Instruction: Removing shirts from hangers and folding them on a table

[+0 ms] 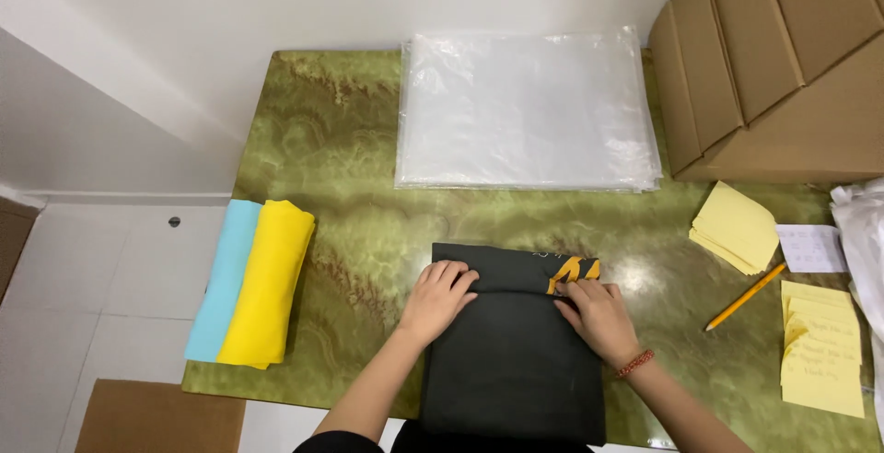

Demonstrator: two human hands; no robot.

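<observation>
Both hands fold a black garment (pixel 511 361) at the surface's (pixel 368 223) near edge.
Left hand (pixel 437 298) and right hand (pixel 599 315), fingers curled, pinching the fold's edge; yellow cloth (pixel 267 283) over blue cloth (pixel 221 278) at left edge, clear bags (pixel 525 108) at far edge.

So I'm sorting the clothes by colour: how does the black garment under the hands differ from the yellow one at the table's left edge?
The black garment lies flat near the front edge, with both the left hand and right hand pressing its top fold; the yellow garment lies untouched. The black one shows an orange print at the fold; the yellow one looks plain. The black one lies alone; the yellow one overlaps a light blue garment. Both are folded on the green table.
</observation>
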